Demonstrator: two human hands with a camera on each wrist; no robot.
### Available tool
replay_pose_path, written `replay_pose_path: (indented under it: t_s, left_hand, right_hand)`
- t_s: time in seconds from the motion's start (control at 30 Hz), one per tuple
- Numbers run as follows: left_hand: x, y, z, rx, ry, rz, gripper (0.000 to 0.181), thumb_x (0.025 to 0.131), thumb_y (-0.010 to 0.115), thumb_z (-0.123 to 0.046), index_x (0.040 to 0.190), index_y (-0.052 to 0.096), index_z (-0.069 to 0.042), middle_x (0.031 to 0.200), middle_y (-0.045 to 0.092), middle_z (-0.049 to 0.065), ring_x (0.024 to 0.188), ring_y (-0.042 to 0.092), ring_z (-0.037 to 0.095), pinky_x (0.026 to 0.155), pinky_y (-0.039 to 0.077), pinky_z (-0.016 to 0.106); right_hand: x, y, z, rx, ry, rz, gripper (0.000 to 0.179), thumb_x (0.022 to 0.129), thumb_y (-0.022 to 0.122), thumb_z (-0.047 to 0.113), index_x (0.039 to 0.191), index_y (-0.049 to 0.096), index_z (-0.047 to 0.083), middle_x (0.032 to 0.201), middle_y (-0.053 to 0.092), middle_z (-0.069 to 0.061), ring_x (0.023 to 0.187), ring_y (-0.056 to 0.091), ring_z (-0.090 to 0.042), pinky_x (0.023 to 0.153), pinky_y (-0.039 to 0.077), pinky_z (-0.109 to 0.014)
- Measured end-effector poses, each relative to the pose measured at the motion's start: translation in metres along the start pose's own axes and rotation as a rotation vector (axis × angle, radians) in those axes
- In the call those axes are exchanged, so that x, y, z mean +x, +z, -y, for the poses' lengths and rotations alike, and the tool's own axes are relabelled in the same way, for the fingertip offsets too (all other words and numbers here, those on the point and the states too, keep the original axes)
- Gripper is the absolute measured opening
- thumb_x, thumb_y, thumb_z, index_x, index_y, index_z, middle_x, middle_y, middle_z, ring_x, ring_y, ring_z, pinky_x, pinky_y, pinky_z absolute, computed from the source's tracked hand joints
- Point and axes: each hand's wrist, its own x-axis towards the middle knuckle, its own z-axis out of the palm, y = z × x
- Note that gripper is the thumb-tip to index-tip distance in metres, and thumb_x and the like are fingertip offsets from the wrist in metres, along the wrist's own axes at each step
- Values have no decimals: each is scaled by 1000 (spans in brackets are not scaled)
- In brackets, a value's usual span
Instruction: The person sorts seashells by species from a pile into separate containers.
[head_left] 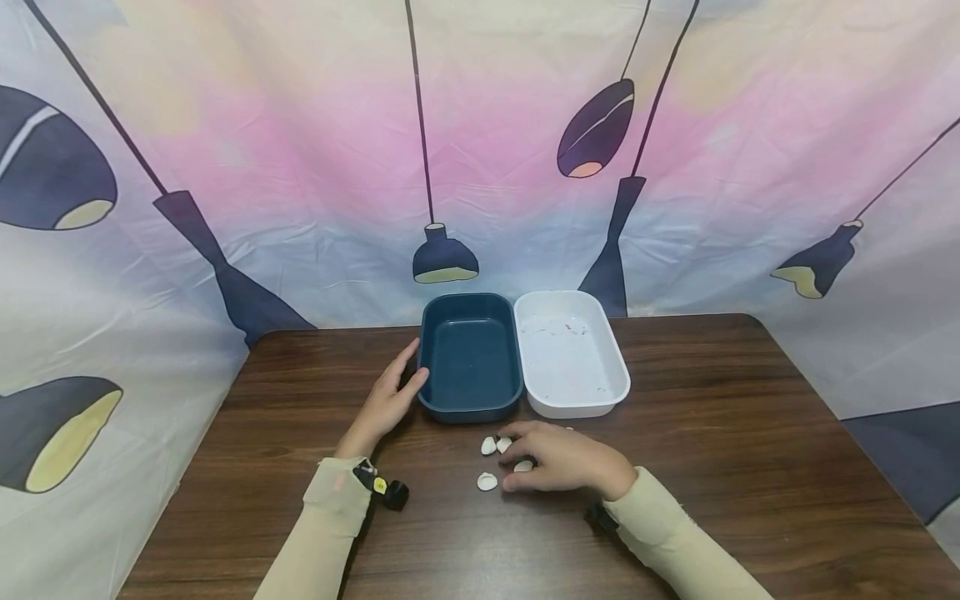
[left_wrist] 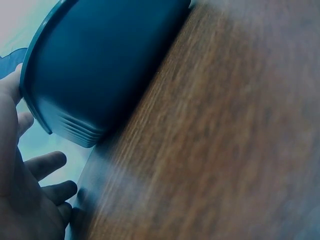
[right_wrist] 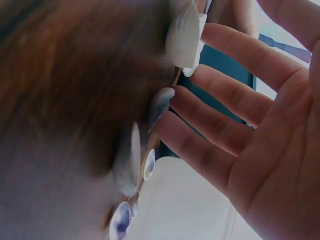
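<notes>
Several small white seashells (head_left: 487, 482) lie on the table in front of two trays. Over them hovers my right hand (head_left: 558, 458), its fingers spread and slightly bent, partly hiding some shells. In the right wrist view, its fingertips are right at a pale ribbed shell (right_wrist: 182, 40) and a smaller grey shell (right_wrist: 161, 106); nothing is gripped. At the left side of a dark teal tray (head_left: 471, 410), my left hand (head_left: 386, 408) rests its thumb and fingertip against the rim. The left wrist view shows the other fingers (left_wrist: 47, 165) loosely extended beside the tray.
A white tray (head_left: 573, 367) stands right beside the teal one, with small reddish marks inside. More shells (right_wrist: 120, 220) with purple insides lie nearer the white tray. Behind the wooden table (head_left: 712, 467) hangs a cloth (head_left: 337, 167) printed with lamps.
</notes>
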Motion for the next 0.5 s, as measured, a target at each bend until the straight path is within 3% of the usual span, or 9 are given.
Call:
replay_pose_path:
  t_s: [0.5]
  left_hand:
    - [0,0,1,8,-2,-7,68,114,49,-39,170,22,-13,175,20,12,160,18,37,124,18,67]
  right_hand:
    - [0,0,1,-7,21,1,39,98,75,43,124,80,15,148,61,-11,136,58,-27,111,49,-43]
